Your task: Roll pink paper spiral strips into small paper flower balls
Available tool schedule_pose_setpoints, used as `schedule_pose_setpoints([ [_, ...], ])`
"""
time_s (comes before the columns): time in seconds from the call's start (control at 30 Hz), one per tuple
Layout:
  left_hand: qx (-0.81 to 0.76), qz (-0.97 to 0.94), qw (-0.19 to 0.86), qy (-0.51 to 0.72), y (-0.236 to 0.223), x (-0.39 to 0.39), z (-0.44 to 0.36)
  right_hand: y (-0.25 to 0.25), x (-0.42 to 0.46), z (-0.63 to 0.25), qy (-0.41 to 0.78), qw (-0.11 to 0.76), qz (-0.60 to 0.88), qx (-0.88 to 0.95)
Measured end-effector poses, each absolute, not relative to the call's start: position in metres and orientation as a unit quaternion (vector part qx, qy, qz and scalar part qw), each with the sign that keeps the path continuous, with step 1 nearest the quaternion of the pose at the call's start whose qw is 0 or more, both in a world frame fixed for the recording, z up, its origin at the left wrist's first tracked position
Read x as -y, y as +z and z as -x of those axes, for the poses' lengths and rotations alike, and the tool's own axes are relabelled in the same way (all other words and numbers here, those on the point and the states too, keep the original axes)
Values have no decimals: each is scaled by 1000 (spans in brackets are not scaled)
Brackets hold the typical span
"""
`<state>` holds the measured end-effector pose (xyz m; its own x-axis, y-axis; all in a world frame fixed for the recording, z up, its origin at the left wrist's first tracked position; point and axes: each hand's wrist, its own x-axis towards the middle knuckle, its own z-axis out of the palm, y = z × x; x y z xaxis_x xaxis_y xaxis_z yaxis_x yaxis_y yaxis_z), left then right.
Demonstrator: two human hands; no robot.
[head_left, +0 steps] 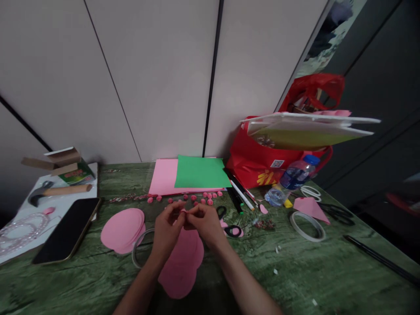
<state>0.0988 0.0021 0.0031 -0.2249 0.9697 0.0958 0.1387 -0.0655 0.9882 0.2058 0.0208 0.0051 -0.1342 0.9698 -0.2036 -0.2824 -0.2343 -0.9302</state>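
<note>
My left hand [169, 223] and my right hand [204, 221] meet at the fingertips over the table. Both pinch a small pink paper roll [183, 211], mostly covered by the fingers. Just behind them lie several small pink rolled paper rosettes [210, 201]. Under my wrists is a spread of pink paper circles [180, 271]. Left of it sits a stack of pink paper circles [123, 228], with a roll of tape [135, 253] partly hidden by my left forearm. Black-handled scissors [233, 231] rest close to my right hand.
Green paper [203, 172] overlaps pink sheets [162, 177] near the wall. To the right stand a red bag [249, 157] and a water bottle [297, 175], with pens [243, 194] and another tape roll [293, 225]. At left are a phone [67, 232] and a hammer [65, 190].
</note>
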Motion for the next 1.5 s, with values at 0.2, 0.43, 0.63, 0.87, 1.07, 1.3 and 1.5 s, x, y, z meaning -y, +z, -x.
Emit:
schedule_pose_setpoints([
  [0.2,-543,-476,409,558,5,-2,-101,7,-23,-206,665,506,438,332],
  [0.43,-547,-488,410,543,9,-1,-100,9,-23,-208,675,495,448,314],
  [0.63,-572,-513,365,525,9,-1,-100,5,-22,-207,668,484,448,345],
  [0.87,-550,-601,289,503,5,-2,-95,4,-23,-211,657,468,448,385],
  [1.07,-541,-680,191,457,6,-3,-89,8,-22,-213,669,437,457,391],
  [1.3,-543,-678,201,452,15,-3,-77,6,-21,-209,627,424,440,483],
  [1.5,-568,-620,171,514,34,-4,-54,3,1,-195,285,240,336,865],
])
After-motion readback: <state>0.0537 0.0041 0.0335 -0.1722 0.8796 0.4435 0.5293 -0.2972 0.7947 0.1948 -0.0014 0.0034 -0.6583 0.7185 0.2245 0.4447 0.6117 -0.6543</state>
